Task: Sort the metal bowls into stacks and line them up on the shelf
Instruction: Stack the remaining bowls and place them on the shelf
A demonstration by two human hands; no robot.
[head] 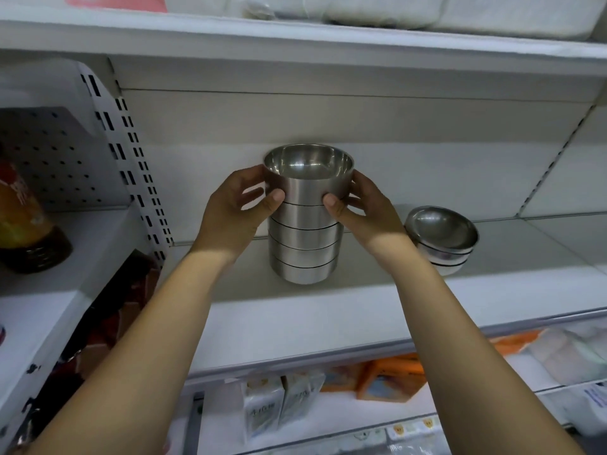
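Gripping the tall stack from both sides

Both hands are on it now: the left hand (234, 207) wraps the left side of the tall stack of metal bowls (307, 218), thumb pressed on the front of the top bowl (308, 174), fingers curled round the back. The right hand (359, 208) mirrors it on the other side, thumb tip on the seam just under that top bowl, fingers closed against the steel. So both sets of fingers are clamped on the stack, squeezing it between them.

Below the thumbs, 4 more bowls show, 5 in all, nested upright, the lowest one sitting on the white shelf (328, 310) toward its middle. The top bowl's mouth is open to the camera, shiny inside.

Just off the right hand's fingers, to the right and a little lower, sits a shorter stack of shallow bowls (441, 239), about 3 of them, tilted slightly, apart from the tall stack and untouched.

Out past the left hand's fingers, well apart, an orange-labelled bottle (23, 211) stands on the neighbouring shelf
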